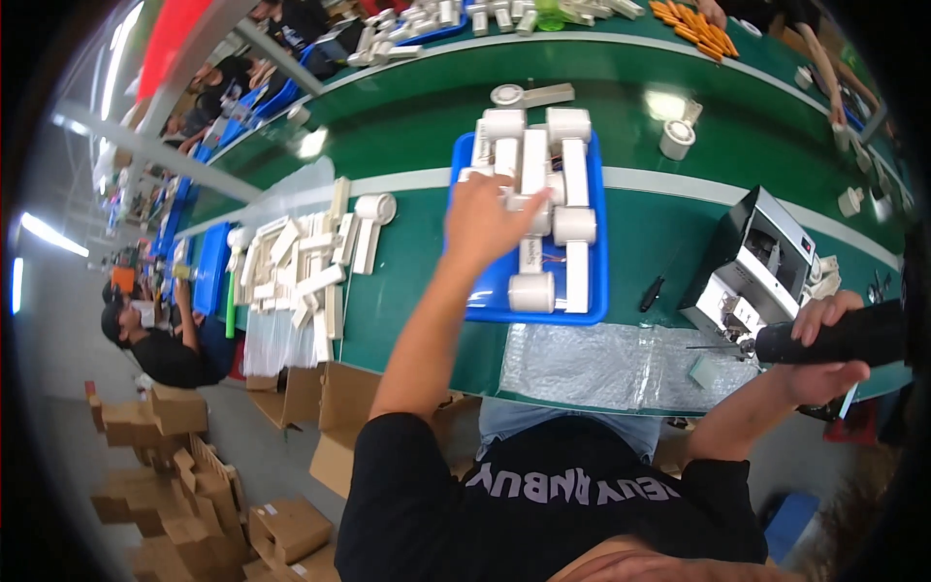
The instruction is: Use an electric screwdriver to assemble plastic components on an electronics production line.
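My left hand (490,221) reaches over a blue tray (485,308) with its thumb and fingers around one of the white plastic parts (524,209); the fingertips are partly hidden. Several more such parts, each a round head on a long handle, lie in the tray, and thin coloured wires show beside some. On the far right, my right hand (824,335) is wrapped round a black electric screwdriver (834,338). Its thin bit points left, in front of a black and white box-shaped machine (761,252) with an open front, perhaps a screw feeder.
Bubble wrap (592,364) lies along the near table edge. A small black-handled screwdriver (655,291) rests left of the machine. Left of the tray, white casings (296,267) are piled. Beyond a pale rail runs a green belt (407,126) with a round-headed part (677,139). Cardboard boxes (291,529) crowd the lower left.
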Available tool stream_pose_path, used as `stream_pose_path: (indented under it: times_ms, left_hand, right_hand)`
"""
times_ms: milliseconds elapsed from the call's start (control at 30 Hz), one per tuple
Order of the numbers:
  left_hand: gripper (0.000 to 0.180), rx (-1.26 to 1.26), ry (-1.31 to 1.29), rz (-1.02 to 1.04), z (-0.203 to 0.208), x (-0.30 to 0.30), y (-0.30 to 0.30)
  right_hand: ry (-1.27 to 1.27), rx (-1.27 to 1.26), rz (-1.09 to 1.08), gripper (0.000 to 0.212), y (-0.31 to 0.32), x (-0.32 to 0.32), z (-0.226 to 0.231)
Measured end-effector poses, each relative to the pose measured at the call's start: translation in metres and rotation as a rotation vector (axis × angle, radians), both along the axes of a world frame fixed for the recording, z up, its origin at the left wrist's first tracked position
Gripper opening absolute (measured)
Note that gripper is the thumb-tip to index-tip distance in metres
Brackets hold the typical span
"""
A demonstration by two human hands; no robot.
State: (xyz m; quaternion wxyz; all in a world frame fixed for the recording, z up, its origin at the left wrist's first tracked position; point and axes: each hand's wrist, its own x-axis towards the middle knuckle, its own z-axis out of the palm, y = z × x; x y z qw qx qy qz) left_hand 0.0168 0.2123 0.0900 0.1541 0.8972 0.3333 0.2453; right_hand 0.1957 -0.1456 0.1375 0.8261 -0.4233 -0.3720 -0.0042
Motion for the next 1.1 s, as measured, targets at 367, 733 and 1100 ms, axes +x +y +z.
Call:
stream_pose_path:
  times_ms: [367,733,1100]
  left_hand:
    - [0.062,-0.014,-0.154,-0.093,-0.039,0.003,-0.008]
    - [0.072,-0.677,-0.436,-0.410,0.006,-0.027,-0.107]
    - [0.053,-0.156,-0.305,-0.674,-0.069,-0.017,-0.200]
  right_hand:
    - [0.010,-0.038,-0.072,0.078,0.001,-0.027,0.007]
    - [-0.059,0.035,-0.120,0.073,-0.018,-0.044,0.017]
    - [-0.257,-0.057,-0.480,0.036,-0.002,-0.014,0.069]
